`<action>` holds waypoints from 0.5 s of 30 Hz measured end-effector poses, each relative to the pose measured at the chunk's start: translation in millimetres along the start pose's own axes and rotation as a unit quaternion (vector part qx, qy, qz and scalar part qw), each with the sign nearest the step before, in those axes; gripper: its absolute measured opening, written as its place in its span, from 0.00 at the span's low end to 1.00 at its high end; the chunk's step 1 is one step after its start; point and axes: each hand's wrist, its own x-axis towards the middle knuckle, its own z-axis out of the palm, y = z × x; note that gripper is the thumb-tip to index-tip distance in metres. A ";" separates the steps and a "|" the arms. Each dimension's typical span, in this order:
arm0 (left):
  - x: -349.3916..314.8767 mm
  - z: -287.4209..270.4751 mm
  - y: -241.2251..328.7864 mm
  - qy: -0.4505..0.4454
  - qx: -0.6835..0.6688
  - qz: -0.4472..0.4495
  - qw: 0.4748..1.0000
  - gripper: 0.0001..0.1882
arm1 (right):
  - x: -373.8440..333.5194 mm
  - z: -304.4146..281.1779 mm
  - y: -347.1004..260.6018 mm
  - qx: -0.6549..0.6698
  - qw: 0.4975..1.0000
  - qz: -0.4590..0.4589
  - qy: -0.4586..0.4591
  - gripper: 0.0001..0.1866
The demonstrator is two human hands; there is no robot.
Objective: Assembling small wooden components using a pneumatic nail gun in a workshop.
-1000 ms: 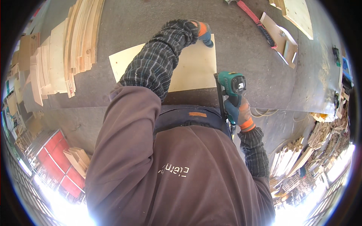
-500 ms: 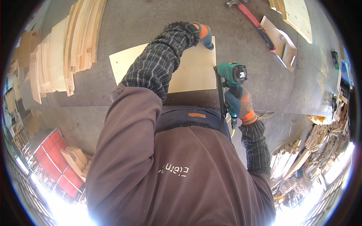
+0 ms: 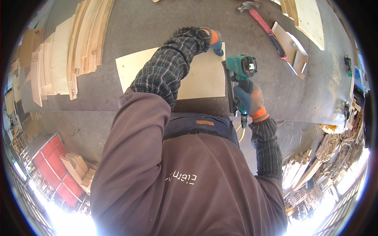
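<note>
A flat pale plywood board [image 3: 201, 78] lies on the dark worktable in front of my body. My left hand [image 3: 215, 42], in an orange and blue-grey glove, grips the board's far right corner; the fingers are partly hidden by the cuff and sleeve. A green and black nail gun [image 3: 241, 67] is held upright by its handle in my gloved right hand [image 3: 249, 98]. Its long black magazine stands alongside the board's right edge; whether it touches cannot be made out. The left forearm covers part of the board.
A claw hammer [image 3: 263, 23] with a red and black handle lies at the far right, beside a small wooden piece [image 3: 289, 47]. Stacked boards [image 3: 311, 21] sit beyond it. Long planks [image 3: 84, 39] are piled at the left. A yellow hose [image 3: 241, 135] hangs below the nail gun.
My right hand has moved the nail gun slightly away from my body along the board's right edge. My left hand stays at the same corner. The whole view has shifted a little.
</note>
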 end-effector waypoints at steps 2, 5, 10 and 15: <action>-5.2 -3.3 4.2 -0.014 -0.001 0.006 1.000 0.36 | 0.1 0.1 -2.6 -0.008 1.000 0.012 0.003 0.17; -8.3 -4.6 2.1 -0.023 -0.006 0.008 1.000 0.41 | 0.1 0.1 -4.3 0.001 1.000 0.005 -0.012 0.17; -13.1 0.5 -2.0 0.001 -0.058 0.006 0.998 0.24 | -2.7 0.3 -4.7 0.057 0.998 0.003 -0.010 0.14; -34.2 -6.0 5.5 0.033 -0.106 0.009 0.994 0.22 | 7.6 -1.1 -12.2 -0.026 0.999 -0.005 0.020 0.12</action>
